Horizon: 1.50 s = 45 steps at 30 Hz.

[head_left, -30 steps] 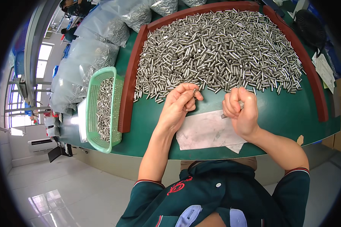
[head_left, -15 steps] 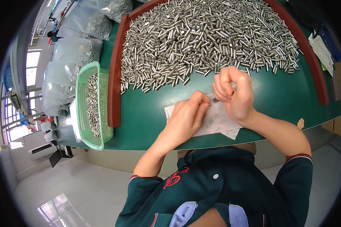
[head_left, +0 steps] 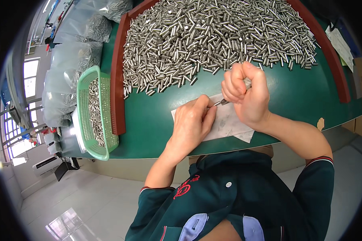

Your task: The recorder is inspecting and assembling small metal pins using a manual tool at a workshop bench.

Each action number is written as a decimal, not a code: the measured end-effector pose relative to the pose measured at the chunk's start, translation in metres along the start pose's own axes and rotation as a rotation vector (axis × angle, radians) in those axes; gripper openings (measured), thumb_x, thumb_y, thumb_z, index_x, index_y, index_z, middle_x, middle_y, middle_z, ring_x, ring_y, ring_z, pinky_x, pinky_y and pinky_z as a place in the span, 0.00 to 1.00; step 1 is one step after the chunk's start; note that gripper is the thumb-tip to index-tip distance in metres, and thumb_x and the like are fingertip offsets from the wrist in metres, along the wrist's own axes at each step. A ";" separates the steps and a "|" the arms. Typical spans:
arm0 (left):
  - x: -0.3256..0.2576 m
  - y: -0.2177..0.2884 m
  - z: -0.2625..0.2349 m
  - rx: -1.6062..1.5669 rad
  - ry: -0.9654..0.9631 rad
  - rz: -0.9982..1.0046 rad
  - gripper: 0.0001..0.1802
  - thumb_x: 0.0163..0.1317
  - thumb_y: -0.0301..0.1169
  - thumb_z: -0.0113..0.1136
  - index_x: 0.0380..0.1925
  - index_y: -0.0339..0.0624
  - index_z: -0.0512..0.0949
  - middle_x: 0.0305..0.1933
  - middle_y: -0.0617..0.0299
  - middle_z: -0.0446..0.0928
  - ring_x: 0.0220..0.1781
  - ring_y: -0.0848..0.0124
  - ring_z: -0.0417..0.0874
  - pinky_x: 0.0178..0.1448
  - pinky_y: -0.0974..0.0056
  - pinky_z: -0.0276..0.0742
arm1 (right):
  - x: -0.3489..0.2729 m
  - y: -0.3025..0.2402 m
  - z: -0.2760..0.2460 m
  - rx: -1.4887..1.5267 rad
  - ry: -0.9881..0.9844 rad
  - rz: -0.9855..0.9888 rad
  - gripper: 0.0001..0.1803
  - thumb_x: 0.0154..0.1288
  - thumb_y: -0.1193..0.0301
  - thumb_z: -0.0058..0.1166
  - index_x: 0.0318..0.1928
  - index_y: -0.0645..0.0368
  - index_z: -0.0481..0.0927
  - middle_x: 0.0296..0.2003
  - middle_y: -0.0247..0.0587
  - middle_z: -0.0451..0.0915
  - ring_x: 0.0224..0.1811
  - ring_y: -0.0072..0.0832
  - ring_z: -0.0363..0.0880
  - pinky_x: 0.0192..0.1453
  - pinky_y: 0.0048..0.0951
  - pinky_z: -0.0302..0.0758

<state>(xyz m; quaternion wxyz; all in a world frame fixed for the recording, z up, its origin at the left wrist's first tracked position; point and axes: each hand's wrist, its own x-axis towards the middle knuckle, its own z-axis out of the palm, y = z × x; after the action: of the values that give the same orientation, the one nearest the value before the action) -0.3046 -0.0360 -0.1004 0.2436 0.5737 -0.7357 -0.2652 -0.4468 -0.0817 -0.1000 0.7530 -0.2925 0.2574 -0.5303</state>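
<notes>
One apparent metal pin (head_left: 210, 107), mostly hidden, sits mid-frame, pinched in our left hand (head_left: 190, 123); our right hand (head_left: 247, 95) clenches a slim tool (head_left: 224, 102), seemingly working that pin. Next probably calls for steady alignment.

my one head-worn fisheye, left of its pair, looking steeply down past the dark shirt (head_left: 249, 201), onto the nearby green bench (head_left: 153, 120)

On our green table (head_left: 149, 116) we see metal pins (head_left: 217, 36), a red-brown border (head_left: 118, 88), a green basket (head_left: 113, 141), one pale sheet (head_left: 225, 128) and plastic bags (head_left: 62, 82).
</notes>
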 end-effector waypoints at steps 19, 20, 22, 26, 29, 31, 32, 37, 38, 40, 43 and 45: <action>0.000 0.002 0.003 0.027 0.053 0.026 0.05 0.46 0.21 0.58 0.19 0.35 0.72 0.11 0.57 0.64 0.12 0.67 0.64 0.18 0.66 0.60 | 0.000 0.001 -0.001 -0.011 -0.025 0.021 0.22 0.64 0.60 0.26 0.12 0.52 0.54 0.08 0.27 0.51 0.12 0.17 0.44 0.17 0.21 0.46; 0.000 0.002 0.003 0.035 0.051 0.034 0.04 0.46 0.21 0.58 0.19 0.35 0.72 0.12 0.57 0.65 0.12 0.67 0.65 0.18 0.66 0.60 | 0.000 0.002 -0.001 -0.028 -0.032 0.011 0.22 0.64 0.59 0.26 0.13 0.53 0.54 0.09 0.27 0.52 0.12 0.17 0.44 0.17 0.21 0.46; 0.000 0.002 0.003 0.041 0.047 0.040 0.04 0.46 0.20 0.58 0.19 0.34 0.72 0.12 0.56 0.66 0.12 0.66 0.65 0.19 0.65 0.60 | -0.002 0.003 -0.001 -0.045 -0.040 0.006 0.22 0.64 0.60 0.26 0.13 0.53 0.54 0.09 0.27 0.51 0.12 0.17 0.44 0.18 0.21 0.46; 0.001 0.002 0.005 0.029 0.050 0.054 0.04 0.46 0.20 0.58 0.19 0.34 0.72 0.14 0.54 0.68 0.13 0.63 0.67 0.19 0.65 0.61 | -0.005 0.011 0.003 -0.237 -0.029 -0.124 0.22 0.64 0.61 0.27 0.13 0.54 0.54 0.09 0.27 0.51 0.13 0.17 0.45 0.19 0.22 0.47; 0.001 0.001 0.005 0.041 0.057 0.051 0.03 0.46 0.20 0.58 0.19 0.34 0.73 0.14 0.53 0.68 0.13 0.62 0.67 0.20 0.65 0.62 | -0.005 0.009 0.005 -0.238 -0.042 -0.133 0.20 0.61 0.64 0.29 0.13 0.56 0.54 0.10 0.29 0.54 0.14 0.17 0.48 0.19 0.22 0.49; 0.000 0.001 0.004 0.062 0.069 0.053 0.03 0.46 0.20 0.58 0.20 0.34 0.73 0.14 0.53 0.68 0.14 0.62 0.67 0.20 0.65 0.62 | -0.005 0.007 0.004 -0.229 -0.067 -0.122 0.19 0.60 0.67 0.29 0.13 0.58 0.55 0.11 0.30 0.56 0.15 0.17 0.49 0.19 0.22 0.50; 0.000 0.002 0.003 0.054 0.069 0.054 0.03 0.47 0.21 0.58 0.20 0.34 0.72 0.14 0.56 0.68 0.13 0.66 0.66 0.19 0.67 0.61 | -0.006 0.006 0.002 -0.216 -0.064 -0.117 0.19 0.60 0.67 0.29 0.13 0.58 0.54 0.11 0.30 0.55 0.15 0.17 0.49 0.19 0.22 0.50; 0.001 -0.005 -0.013 -0.826 0.019 -0.334 0.02 0.52 0.22 0.55 0.26 0.38 0.71 0.24 0.66 0.70 0.20 0.83 0.61 0.24 0.77 0.57 | -0.004 0.006 -0.003 -0.108 -0.067 -0.088 0.18 0.60 0.69 0.29 0.13 0.56 0.53 0.11 0.27 0.53 0.14 0.15 0.48 0.17 0.21 0.46; 0.002 -0.011 -0.017 -1.148 -0.025 -0.368 0.02 0.53 0.22 0.54 0.27 0.38 0.71 0.25 0.63 0.71 0.20 0.83 0.60 0.25 0.77 0.57 | -0.005 0.006 -0.002 -0.102 -0.072 -0.091 0.18 0.60 0.69 0.28 0.13 0.56 0.53 0.11 0.27 0.52 0.13 0.15 0.47 0.17 0.21 0.46; 0.004 -0.022 -0.019 -1.570 -0.077 -0.389 0.03 0.55 0.23 0.52 0.30 0.39 0.71 0.27 0.58 0.71 0.18 0.82 0.57 0.24 0.76 0.56 | -0.005 0.005 -0.001 -0.073 -0.074 -0.084 0.19 0.61 0.69 0.28 0.12 0.55 0.53 0.10 0.27 0.51 0.13 0.15 0.46 0.17 0.20 0.46; 0.005 -0.022 -0.021 -1.556 -0.051 -0.488 0.07 0.56 0.24 0.52 0.35 0.36 0.71 0.25 0.61 0.68 0.20 0.82 0.57 0.23 0.77 0.55 | -0.005 0.004 0.000 -0.052 -0.074 -0.067 0.19 0.61 0.69 0.28 0.12 0.55 0.53 0.10 0.27 0.52 0.12 0.15 0.46 0.17 0.20 0.46; 0.007 -0.020 -0.023 -1.525 -0.038 -0.503 0.07 0.57 0.25 0.50 0.35 0.36 0.71 0.25 0.62 0.67 0.20 0.81 0.58 0.23 0.77 0.55 | -0.004 0.005 0.000 -0.054 -0.074 -0.067 0.19 0.61 0.69 0.28 0.12 0.55 0.53 0.10 0.28 0.52 0.12 0.15 0.46 0.17 0.20 0.46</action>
<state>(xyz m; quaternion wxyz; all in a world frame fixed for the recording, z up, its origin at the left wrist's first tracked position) -0.2767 -0.0493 -0.0967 0.4887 0.3930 -0.2048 -0.7515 -0.4445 -0.0770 -0.1030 0.7356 -0.3405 0.2339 -0.5368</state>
